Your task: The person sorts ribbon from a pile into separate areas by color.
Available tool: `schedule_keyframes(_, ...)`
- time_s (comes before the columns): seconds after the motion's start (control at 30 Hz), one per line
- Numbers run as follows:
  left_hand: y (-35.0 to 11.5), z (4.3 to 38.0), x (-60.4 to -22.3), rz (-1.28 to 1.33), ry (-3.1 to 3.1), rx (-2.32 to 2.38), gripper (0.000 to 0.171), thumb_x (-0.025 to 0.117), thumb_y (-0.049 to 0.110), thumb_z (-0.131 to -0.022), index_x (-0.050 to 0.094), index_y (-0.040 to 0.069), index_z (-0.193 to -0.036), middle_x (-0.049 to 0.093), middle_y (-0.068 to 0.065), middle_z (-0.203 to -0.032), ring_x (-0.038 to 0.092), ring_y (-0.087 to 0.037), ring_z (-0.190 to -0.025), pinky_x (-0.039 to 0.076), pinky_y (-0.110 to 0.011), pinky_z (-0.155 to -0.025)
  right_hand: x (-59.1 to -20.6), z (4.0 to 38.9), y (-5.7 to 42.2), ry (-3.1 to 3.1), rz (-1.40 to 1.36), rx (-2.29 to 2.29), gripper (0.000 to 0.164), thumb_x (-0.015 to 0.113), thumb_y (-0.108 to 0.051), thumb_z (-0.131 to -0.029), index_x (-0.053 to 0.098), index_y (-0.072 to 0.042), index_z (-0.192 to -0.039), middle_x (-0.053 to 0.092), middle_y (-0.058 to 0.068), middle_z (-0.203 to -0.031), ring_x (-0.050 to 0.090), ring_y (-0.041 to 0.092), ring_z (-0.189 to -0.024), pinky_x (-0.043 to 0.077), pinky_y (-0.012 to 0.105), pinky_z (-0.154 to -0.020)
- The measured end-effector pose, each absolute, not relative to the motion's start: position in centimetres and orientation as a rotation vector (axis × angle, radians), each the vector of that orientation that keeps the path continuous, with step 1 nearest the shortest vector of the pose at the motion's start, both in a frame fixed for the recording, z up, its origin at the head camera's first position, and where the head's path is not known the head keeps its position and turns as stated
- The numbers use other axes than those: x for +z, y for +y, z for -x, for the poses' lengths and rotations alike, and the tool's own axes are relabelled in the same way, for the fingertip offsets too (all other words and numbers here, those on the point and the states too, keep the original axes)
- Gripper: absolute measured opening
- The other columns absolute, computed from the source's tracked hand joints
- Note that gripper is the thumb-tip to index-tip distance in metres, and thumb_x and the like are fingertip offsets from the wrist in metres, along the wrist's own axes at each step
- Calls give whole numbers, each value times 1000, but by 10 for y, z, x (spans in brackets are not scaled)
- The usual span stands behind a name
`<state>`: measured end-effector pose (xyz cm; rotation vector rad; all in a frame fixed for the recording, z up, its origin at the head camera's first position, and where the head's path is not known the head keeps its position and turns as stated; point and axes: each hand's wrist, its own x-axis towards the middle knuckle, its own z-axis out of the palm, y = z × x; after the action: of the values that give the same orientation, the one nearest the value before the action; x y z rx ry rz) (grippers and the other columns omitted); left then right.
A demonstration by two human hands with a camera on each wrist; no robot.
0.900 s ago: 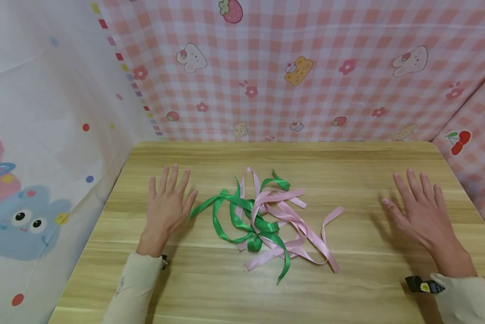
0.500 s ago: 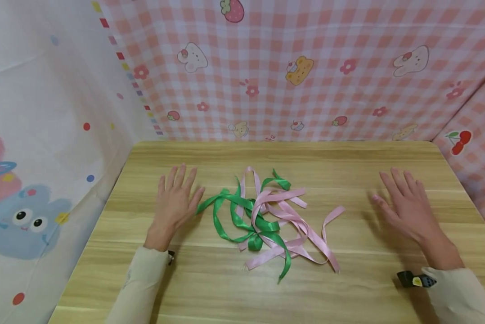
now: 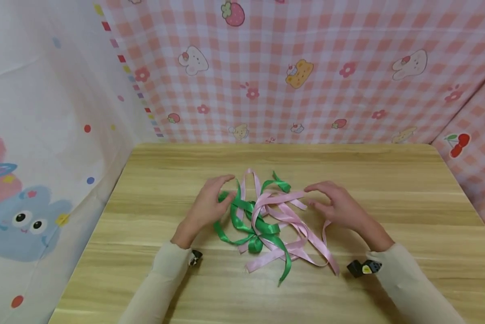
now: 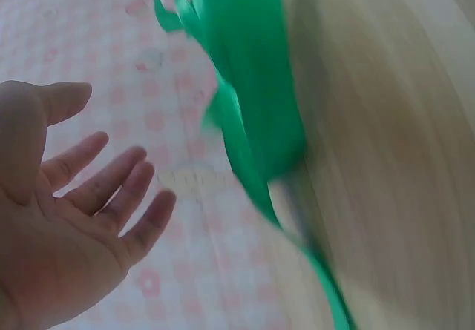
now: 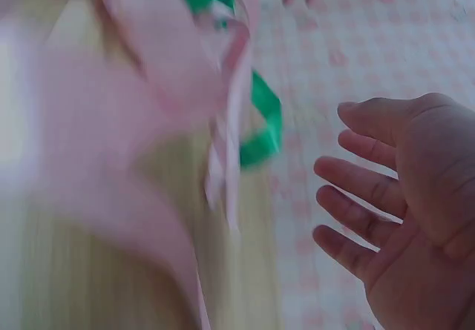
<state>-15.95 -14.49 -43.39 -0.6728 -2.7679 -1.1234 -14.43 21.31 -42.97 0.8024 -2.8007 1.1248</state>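
A loose tangle of green ribbon [image 3: 238, 219] and pink ribbon [image 3: 313, 238] lies mid-table, the green mostly left and the pink mostly right. My left hand [image 3: 207, 204] hovers at the left side of the pile, overlapping the green loop in the head view. The left wrist view shows that hand [image 4: 82, 204] with fingers bent loosely and nothing between them. Over the pile's right side is my right hand [image 3: 339, 207], its fingertips near a pink strand's end. In the right wrist view its fingers [image 5: 356, 189] are spread and hold nothing, beside blurred pink ribbon [image 5: 89, 115].
The wooden table [image 3: 388, 166] reaches back to a pink checked curtain [image 3: 327, 99] with cartoon prints. On the left hangs a white printed cloth [image 3: 64, 157]. Each wrist carries a small dark camera, such as the right one [image 3: 364, 268].
Both hands have moved inward from the table's sides to the ribbon pile. Their fingers, flat and spread before, are now bent. The ribbons lie as they did.
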Motion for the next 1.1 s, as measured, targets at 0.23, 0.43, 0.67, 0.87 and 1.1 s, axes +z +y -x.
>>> schedule_keyframes(0.23,-117,156,-438,778,-2740,-1415,40,65,11,-96,54,4,-134,65,-20,-122,62,-31,-107,53,-46,-86,-443,158,164,-2908,-873,1324,18,66,-11,-95,66,-7,-113,66,9,-112,58,31,-109,50,52,-91)
schedule_keyframes(0.43,-103,156,-440,821,-2722,-1552,38,64,9,-96,55,4,-132,68,-16,-114,65,-23,-99,54,-38,-82,-454,167,148,-2869,-906,1282,18,70,-9,-92,65,-5,-109,63,9,-99,52,25,-94,47,39,-79)
schedule_keyframes(0.67,-93,158,-443,812,-2766,-1604,39,64,10,-97,54,2,-134,68,-17,-115,65,-23,-103,54,-35,-86,-458,174,142,-2881,-917,1180,19,71,-2,-86,60,-7,-101,64,3,-87,50,22,-87,44,34,-76)
schedule_keyframes(0.87,-85,160,-446,780,-2882,-1584,40,65,11,-96,54,5,-135,67,-11,-117,64,-21,-107,52,-36,-93,-453,175,143,-2941,-874,1132,18,67,3,-84,59,-9,-94,58,-1,-77,46,18,-80,40,32,-71)
schedule_keyframes(1.1,-80,161,-451,849,-2935,-1430,29,69,5,-92,63,4,-120,70,-8,-103,66,-20,-97,54,-37,-88,-456,176,139,-2936,-983,1239,16,70,4,-85,64,-6,-96,63,2,-86,54,22,-83,45,33,-75)
